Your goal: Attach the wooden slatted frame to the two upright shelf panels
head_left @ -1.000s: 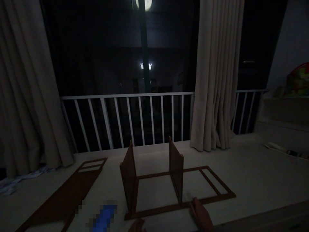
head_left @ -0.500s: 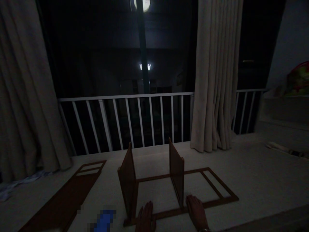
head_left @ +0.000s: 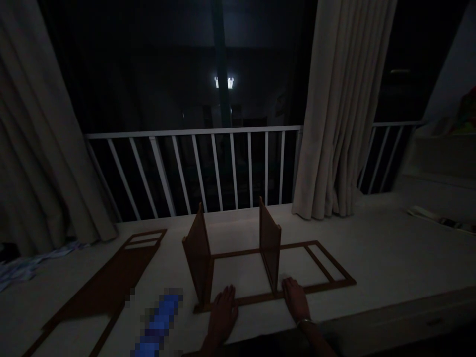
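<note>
A brown wooden frame [head_left: 251, 300] lies flat on the pale surface, with slats at its right end. Two wooden panels stand upright on it: the left panel [head_left: 197, 255] at its left end and the right panel [head_left: 270, 243] near its middle. My left hand [head_left: 224, 307] rests over the front rail just right of the left panel, fingers stretched out. Just right of the right panel's foot, my right hand [head_left: 295, 295] lies across the same rail, its fingers extended. A faint whitish patch shows by its fingertips, too dim to name. Neither hand appears to hold anything.
Another wooden frame with a panel [head_left: 111, 277] lies flat at the left. Beside it is a blurred-out blue object [head_left: 159, 320]. Behind stand a white railing [head_left: 193, 132] and curtains [head_left: 334, 114]. Checked cloth [head_left: 33, 265] lies far left; the surface's front edge [head_left: 372, 312] runs close by.
The view has tilted downward, so everything sits higher and more of my forearms shows. Both hands stay at the front rail; the frame and panels look unchanged.
</note>
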A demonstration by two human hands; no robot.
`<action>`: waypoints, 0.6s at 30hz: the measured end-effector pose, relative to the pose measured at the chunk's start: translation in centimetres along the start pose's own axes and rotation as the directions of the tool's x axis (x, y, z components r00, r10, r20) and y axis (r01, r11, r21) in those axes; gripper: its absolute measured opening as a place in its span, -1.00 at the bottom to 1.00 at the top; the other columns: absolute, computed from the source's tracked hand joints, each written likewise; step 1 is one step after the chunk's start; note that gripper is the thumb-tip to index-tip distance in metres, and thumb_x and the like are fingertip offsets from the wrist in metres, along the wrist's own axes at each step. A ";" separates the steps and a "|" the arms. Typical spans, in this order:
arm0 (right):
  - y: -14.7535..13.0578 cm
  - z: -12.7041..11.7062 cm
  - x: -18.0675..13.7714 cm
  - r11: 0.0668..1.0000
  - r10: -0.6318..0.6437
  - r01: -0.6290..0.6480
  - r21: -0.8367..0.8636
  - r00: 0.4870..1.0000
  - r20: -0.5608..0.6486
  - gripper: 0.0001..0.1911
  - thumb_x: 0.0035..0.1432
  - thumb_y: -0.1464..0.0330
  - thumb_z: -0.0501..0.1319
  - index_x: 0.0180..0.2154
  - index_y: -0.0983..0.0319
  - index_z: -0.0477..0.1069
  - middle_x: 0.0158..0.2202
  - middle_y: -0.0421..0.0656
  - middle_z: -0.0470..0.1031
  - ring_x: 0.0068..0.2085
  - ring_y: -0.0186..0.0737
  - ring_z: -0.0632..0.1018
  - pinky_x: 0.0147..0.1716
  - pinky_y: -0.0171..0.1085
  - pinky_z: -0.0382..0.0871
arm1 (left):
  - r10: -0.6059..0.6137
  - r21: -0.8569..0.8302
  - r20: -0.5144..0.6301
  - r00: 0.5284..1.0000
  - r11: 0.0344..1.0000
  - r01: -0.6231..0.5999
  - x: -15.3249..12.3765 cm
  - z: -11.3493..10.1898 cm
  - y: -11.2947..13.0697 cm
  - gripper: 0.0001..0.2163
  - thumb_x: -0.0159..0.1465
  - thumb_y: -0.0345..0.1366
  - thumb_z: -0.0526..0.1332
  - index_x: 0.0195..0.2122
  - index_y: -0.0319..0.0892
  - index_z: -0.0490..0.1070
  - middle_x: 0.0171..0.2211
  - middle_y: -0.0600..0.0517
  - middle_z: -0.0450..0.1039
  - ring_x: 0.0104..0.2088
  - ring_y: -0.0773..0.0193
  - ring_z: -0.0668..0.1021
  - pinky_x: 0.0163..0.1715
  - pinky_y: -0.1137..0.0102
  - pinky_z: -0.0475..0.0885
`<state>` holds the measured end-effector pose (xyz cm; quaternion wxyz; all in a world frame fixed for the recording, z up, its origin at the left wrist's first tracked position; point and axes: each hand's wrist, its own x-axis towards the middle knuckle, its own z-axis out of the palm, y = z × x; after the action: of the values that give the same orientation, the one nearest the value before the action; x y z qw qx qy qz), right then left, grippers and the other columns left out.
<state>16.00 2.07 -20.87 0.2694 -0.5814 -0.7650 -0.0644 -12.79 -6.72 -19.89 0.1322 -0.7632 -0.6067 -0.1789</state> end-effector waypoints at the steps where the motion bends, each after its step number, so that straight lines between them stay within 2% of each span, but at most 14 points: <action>1: -0.1 -0.1 0.0 1.000 0.001 -0.001 -0.002 1.000 -0.001 -0.74 0.12 0.46 -0.07 -0.27 0.22 0.36 -0.26 -0.08 0.38 -0.18 -0.22 0.35 -0.21 -0.29 0.09 | -0.005 -0.009 0.008 1.000 1.000 0.005 0.0 -0.1 0.1 -0.60 0.22 -0.29 -0.13 0.10 -0.14 0.03 0.11 -0.01 0.07 0.10 0.22 0.16 0.02 0.22 0.16; 18: 0.0 -0.1 0.0 1.000 0.019 -0.018 -0.013 0.999 0.026 -0.77 0.14 0.43 -0.07 -0.34 0.25 0.35 -0.33 -0.10 0.34 -0.24 -0.26 0.33 -0.26 -0.33 0.06 | -0.020 -0.045 0.071 0.997 0.999 0.023 0.1 -0.2 0.3 -0.58 0.22 -0.26 -0.15 0.12 -0.16 0.00 0.13 -0.02 0.02 0.13 0.22 0.11 0.04 0.21 0.10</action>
<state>16.06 2.05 -20.82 0.2562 -0.5911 -0.7625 -0.0593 -12.48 -6.74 -19.65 0.0911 -0.7652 -0.6150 -0.1670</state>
